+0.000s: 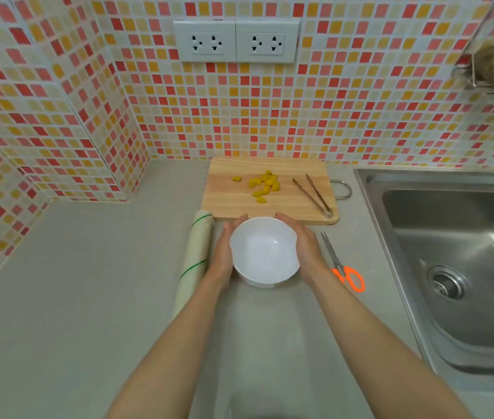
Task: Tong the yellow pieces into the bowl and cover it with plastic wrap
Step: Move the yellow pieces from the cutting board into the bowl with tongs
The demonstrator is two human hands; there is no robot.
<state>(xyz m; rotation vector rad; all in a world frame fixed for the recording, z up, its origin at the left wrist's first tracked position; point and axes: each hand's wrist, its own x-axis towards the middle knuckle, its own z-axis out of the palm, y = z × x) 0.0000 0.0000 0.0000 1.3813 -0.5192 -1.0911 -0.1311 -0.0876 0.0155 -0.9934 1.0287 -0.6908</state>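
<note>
White and empty, the bowl (pixel 265 252) sits on the grey table (pixel 88 282) just in front of the wooden cutting board (pixel 230 196), so the task looks barely begun. The left hand (pixel 224 252) and right hand (pixel 304 244) cup it from either side, palms and fingers laid flat against its wall; each grip is spread around the bowl, neither one curled shut. All the yellow pieces (pixel 262 186) lie on the board, most in a loose cluster and one a little apart to the left. None is in the bowl. The metal tongs (pixel 313 195) rest untouched on the board's right side, near the pieces. The roll of plastic wrap (pixel 195 261) lies just beside the left hand, no sheet pulled from it. Orange-handled scissors (pixel 342 264) lie by the right wrist. Left to do: every transfer, then the covering.
</note>
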